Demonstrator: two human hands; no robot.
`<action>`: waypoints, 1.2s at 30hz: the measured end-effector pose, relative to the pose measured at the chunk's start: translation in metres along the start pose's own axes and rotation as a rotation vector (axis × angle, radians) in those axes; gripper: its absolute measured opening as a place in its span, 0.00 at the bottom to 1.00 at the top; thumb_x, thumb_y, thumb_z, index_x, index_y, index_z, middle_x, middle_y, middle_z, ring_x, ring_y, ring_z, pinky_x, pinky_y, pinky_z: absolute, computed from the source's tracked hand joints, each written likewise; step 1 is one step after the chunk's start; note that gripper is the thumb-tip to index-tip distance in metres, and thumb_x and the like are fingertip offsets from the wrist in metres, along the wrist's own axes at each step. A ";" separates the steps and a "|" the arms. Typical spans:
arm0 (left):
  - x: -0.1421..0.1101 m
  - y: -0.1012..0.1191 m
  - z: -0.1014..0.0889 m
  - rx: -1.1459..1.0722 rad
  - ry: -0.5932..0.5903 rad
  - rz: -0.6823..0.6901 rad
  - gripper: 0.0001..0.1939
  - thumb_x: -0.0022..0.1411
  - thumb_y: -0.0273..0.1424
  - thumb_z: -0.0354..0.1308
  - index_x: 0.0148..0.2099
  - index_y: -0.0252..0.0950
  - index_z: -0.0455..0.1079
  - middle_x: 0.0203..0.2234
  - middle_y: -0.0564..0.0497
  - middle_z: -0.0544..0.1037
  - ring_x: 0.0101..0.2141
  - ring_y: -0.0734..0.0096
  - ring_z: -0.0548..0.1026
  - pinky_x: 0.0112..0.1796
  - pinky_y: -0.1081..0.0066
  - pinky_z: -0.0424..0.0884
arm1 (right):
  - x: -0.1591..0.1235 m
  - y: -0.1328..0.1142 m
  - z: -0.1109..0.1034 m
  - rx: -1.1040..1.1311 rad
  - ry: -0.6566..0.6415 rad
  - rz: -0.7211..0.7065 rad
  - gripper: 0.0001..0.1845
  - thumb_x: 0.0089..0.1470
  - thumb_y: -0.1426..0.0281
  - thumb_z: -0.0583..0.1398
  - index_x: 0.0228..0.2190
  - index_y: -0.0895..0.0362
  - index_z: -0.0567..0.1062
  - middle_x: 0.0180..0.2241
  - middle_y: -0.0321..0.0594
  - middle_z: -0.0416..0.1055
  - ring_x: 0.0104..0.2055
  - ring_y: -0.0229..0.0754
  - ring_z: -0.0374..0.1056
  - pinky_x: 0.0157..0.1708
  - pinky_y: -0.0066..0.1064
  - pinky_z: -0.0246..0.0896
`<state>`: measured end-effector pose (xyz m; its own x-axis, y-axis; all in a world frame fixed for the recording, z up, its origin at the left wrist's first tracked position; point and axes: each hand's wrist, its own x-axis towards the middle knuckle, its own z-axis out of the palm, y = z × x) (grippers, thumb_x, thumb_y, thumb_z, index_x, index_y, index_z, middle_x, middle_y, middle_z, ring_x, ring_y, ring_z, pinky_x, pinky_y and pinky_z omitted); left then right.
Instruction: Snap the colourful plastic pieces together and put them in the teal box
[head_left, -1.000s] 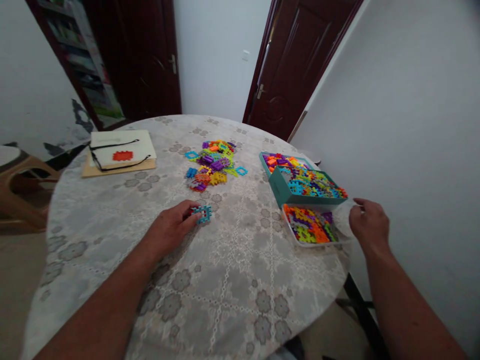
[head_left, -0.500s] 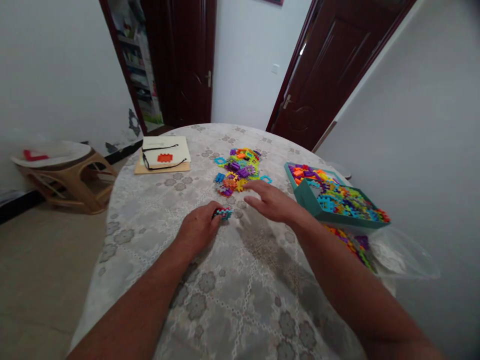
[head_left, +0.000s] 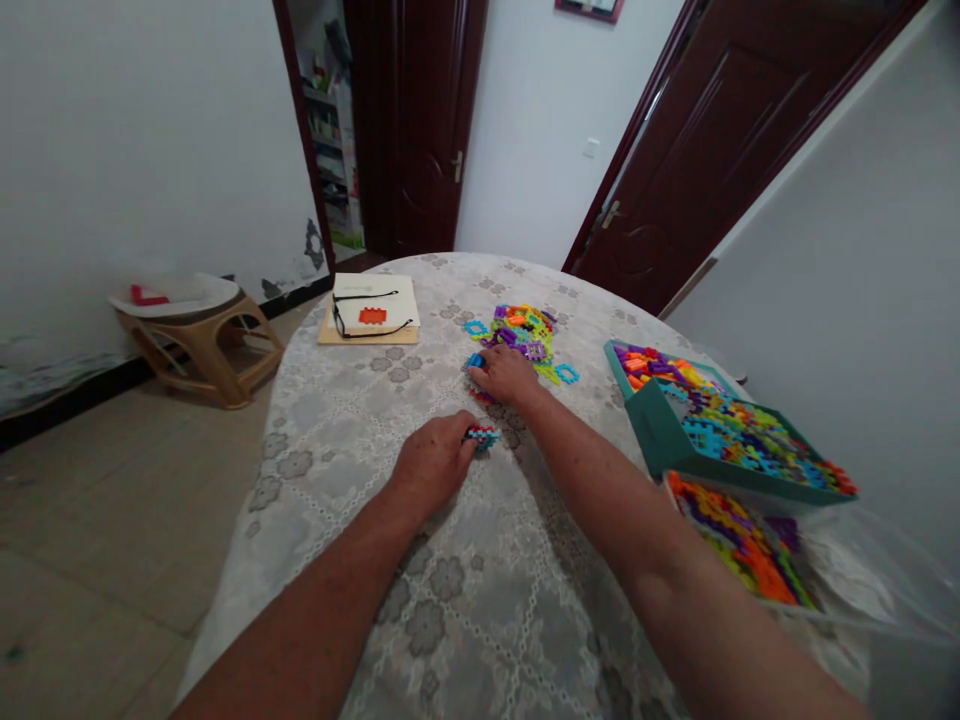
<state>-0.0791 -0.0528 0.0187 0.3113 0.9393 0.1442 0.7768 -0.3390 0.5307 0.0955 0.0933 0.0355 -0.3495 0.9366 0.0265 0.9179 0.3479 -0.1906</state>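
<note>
My left hand (head_left: 439, 460) rests low over the table, its thumb and fingers closed on a small stack of toothed plastic building pieces (head_left: 481, 437), blue with some red. Farther forward, my right hand (head_left: 506, 377) reaches into the near left part of a loose pile of colourful interlocking pieces (head_left: 529, 325). Its thumb and index finger close around a blue building block (head_left: 475, 362). This hand covers much of the pile's near side. Purple, lime and orange pieces show beyond it, and a blue square frame piece (head_left: 566, 374) lies just to its right.
At the right stand a teal box (head_left: 652, 430) full of pieces and its tray of pieces. A clear plastic bag (head_left: 862, 560) with more pieces lies nearer. Back left, black glasses (head_left: 367, 334) and an orange frame piece (head_left: 373, 316) lie on a cream pad (head_left: 352, 285). A stool (head_left: 202, 345) stands left.
My right hand has moved left and down onto the pile, from hovering at its right with fingers apart to closing at the blue block. My left hand keeps its stack. The whole view has shifted.
</note>
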 end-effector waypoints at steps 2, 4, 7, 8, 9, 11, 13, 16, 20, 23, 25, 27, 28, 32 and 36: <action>0.000 0.000 0.000 0.008 0.003 -0.002 0.07 0.73 0.30 0.55 0.49 0.41 0.74 0.43 0.46 0.83 0.45 0.60 0.79 0.46 0.65 0.69 | -0.005 0.004 0.006 -0.033 0.076 0.058 0.24 0.70 0.55 0.58 0.57 0.57 0.76 0.58 0.53 0.73 0.63 0.53 0.64 0.63 0.42 0.57; 0.001 0.000 0.000 0.014 0.008 0.002 0.07 0.73 0.30 0.55 0.49 0.41 0.74 0.43 0.46 0.83 0.46 0.59 0.79 0.47 0.65 0.69 | -0.014 0.010 0.010 -0.053 0.097 0.072 0.23 0.70 0.55 0.58 0.57 0.57 0.77 0.58 0.53 0.72 0.63 0.53 0.63 0.63 0.41 0.57; 0.000 0.001 0.000 0.001 0.011 0.018 0.08 0.73 0.29 0.55 0.50 0.40 0.74 0.43 0.45 0.83 0.46 0.58 0.80 0.48 0.65 0.69 | -0.037 0.019 0.012 -0.065 0.086 0.037 0.23 0.69 0.57 0.59 0.57 0.57 0.78 0.59 0.53 0.72 0.62 0.52 0.64 0.64 0.40 0.56; 0.000 0.001 0.001 -0.005 0.011 0.025 0.08 0.73 0.29 0.55 0.50 0.40 0.74 0.43 0.45 0.83 0.46 0.58 0.80 0.48 0.65 0.69 | -0.047 0.022 0.012 -0.067 0.087 0.025 0.22 0.69 0.58 0.59 0.57 0.57 0.78 0.58 0.53 0.72 0.62 0.53 0.64 0.64 0.40 0.56; -0.001 0.001 0.001 -0.011 0.012 0.033 0.08 0.73 0.29 0.55 0.50 0.40 0.74 0.43 0.45 0.83 0.45 0.58 0.80 0.48 0.65 0.69 | -0.058 0.024 0.012 -0.068 0.092 0.017 0.22 0.68 0.58 0.59 0.56 0.57 0.78 0.58 0.53 0.72 0.61 0.53 0.65 0.64 0.40 0.57; -0.001 0.001 0.001 -0.027 0.008 0.045 0.08 0.73 0.30 0.55 0.50 0.40 0.75 0.43 0.46 0.84 0.45 0.59 0.80 0.47 0.66 0.69 | -0.081 0.025 0.014 -0.057 0.113 0.017 0.21 0.68 0.60 0.59 0.55 0.58 0.78 0.57 0.53 0.74 0.60 0.53 0.67 0.63 0.40 0.58; -0.001 0.001 0.001 -0.044 -0.003 0.046 0.09 0.73 0.30 0.56 0.50 0.41 0.75 0.43 0.47 0.84 0.44 0.61 0.80 0.46 0.66 0.69 | -0.103 0.024 0.017 -0.031 0.154 0.020 0.20 0.68 0.62 0.59 0.56 0.59 0.77 0.56 0.52 0.76 0.59 0.52 0.69 0.62 0.39 0.59; 0.000 0.001 0.001 -0.056 -0.013 0.054 0.09 0.72 0.30 0.55 0.50 0.41 0.75 0.43 0.47 0.84 0.43 0.61 0.80 0.45 0.67 0.69 | -0.123 0.021 0.024 0.015 0.254 0.026 0.21 0.69 0.66 0.58 0.59 0.59 0.75 0.56 0.52 0.77 0.59 0.51 0.70 0.63 0.39 0.59; 0.000 0.001 0.001 -0.067 -0.018 0.078 0.09 0.72 0.30 0.55 0.50 0.40 0.75 0.42 0.47 0.84 0.42 0.61 0.80 0.44 0.66 0.68 | -0.127 0.019 0.028 0.039 0.332 0.027 0.19 0.69 0.68 0.57 0.58 0.57 0.76 0.57 0.50 0.77 0.60 0.51 0.70 0.64 0.41 0.59; 0.001 0.000 0.000 -0.066 -0.017 0.073 0.10 0.71 0.31 0.54 0.49 0.40 0.75 0.41 0.47 0.84 0.40 0.61 0.80 0.41 0.66 0.68 | -0.124 0.017 0.029 0.028 0.371 0.023 0.16 0.66 0.67 0.62 0.53 0.55 0.78 0.57 0.50 0.76 0.61 0.53 0.68 0.64 0.45 0.58; 0.002 -0.001 0.000 -0.062 -0.014 0.078 0.11 0.71 0.32 0.53 0.49 0.40 0.75 0.40 0.46 0.84 0.39 0.60 0.79 0.41 0.66 0.68 | -0.123 0.013 0.029 0.047 0.381 0.007 0.13 0.64 0.67 0.64 0.49 0.55 0.79 0.52 0.50 0.78 0.57 0.53 0.69 0.61 0.44 0.59; 0.002 -0.001 -0.002 -0.065 -0.019 0.090 0.11 0.71 0.33 0.52 0.48 0.40 0.75 0.40 0.46 0.83 0.39 0.59 0.79 0.41 0.66 0.68 | -0.125 0.009 0.025 0.100 0.412 0.006 0.10 0.62 0.68 0.63 0.45 0.56 0.78 0.45 0.47 0.79 0.51 0.52 0.71 0.57 0.42 0.62; 0.002 -0.001 -0.002 -0.067 -0.024 0.092 0.11 0.71 0.34 0.51 0.48 0.40 0.75 0.40 0.46 0.83 0.39 0.59 0.79 0.41 0.66 0.68 | -0.126 0.007 0.021 0.137 0.444 0.024 0.10 0.62 0.69 0.62 0.45 0.56 0.78 0.43 0.46 0.79 0.49 0.50 0.72 0.54 0.40 0.63; 0.002 0.001 -0.005 -0.066 -0.043 0.071 0.12 0.71 0.36 0.51 0.48 0.41 0.75 0.38 0.47 0.83 0.38 0.59 0.80 0.40 0.66 0.68 | -0.130 0.015 -0.014 0.269 0.499 0.178 0.11 0.62 0.69 0.58 0.46 0.54 0.76 0.35 0.37 0.78 0.35 0.44 0.71 0.38 0.32 0.62; 0.002 0.001 -0.006 -0.069 -0.059 0.043 0.14 0.71 0.37 0.50 0.48 0.41 0.76 0.38 0.47 0.84 0.38 0.58 0.80 0.40 0.65 0.68 | -0.127 0.059 -0.070 0.160 0.379 0.282 0.09 0.61 0.67 0.61 0.41 0.54 0.79 0.32 0.37 0.79 0.34 0.43 0.71 0.34 0.29 0.59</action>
<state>-0.0804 -0.0509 0.0244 0.3763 0.9187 0.1199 0.7234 -0.3722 0.5815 0.2075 -0.0025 0.0898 0.0280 0.9529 0.3019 0.9163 0.0963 -0.3888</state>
